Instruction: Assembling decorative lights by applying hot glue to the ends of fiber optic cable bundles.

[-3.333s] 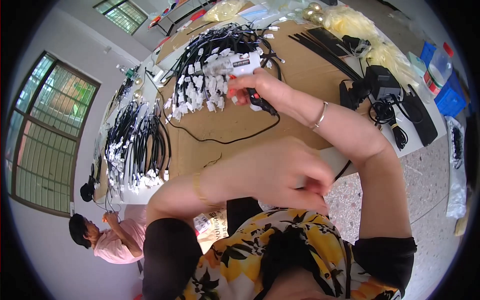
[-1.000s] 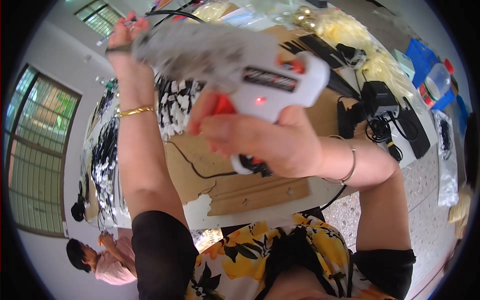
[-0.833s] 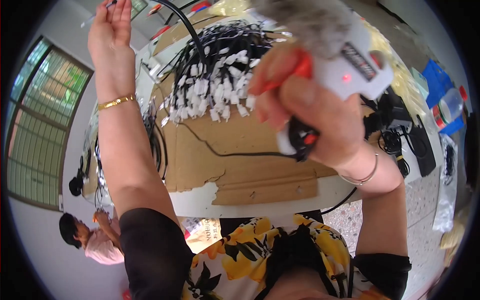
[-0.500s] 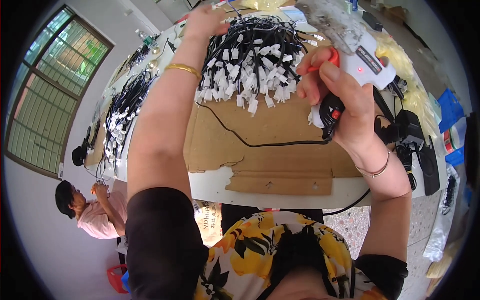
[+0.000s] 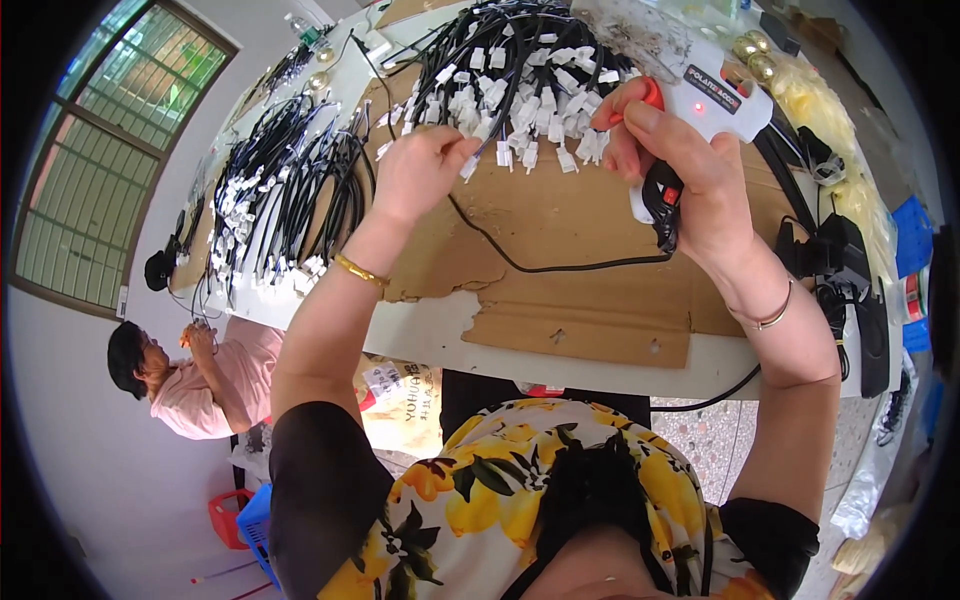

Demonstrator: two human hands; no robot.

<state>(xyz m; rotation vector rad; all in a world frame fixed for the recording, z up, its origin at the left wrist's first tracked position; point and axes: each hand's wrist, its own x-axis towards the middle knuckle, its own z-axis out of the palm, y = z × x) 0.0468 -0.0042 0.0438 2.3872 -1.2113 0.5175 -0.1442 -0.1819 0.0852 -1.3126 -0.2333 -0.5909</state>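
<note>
My right hand (image 5: 695,180) is wrapped round the handle of a white glue gun (image 5: 715,112), whose nose end is dirty and whose small red light is lit. Its index finger curls at the red trigger (image 5: 653,95). A black cord (image 5: 560,269) runs left from the bottom of the handle. My left hand (image 5: 425,172), with fingers pinched together, is at the near left edge of a heap of black cables (image 5: 515,60) with white connectors. Its fingertips close on a thin wire beside a white connector (image 5: 470,166); the rest of that cable blends into the heap.
Cardboard (image 5: 590,215) covers the middle of the white table (image 5: 420,345). More bundled cables (image 5: 290,190) lie left. A black power adapter (image 5: 838,245) and yellowish plastic bags (image 5: 815,120) are right. A person in pink (image 5: 215,385) sits at the left.
My left hand has come back from the far side of the heap to its near left edge, fingers now pinched. The glue gun stays in my right hand. The whole view has shifted slightly.
</note>
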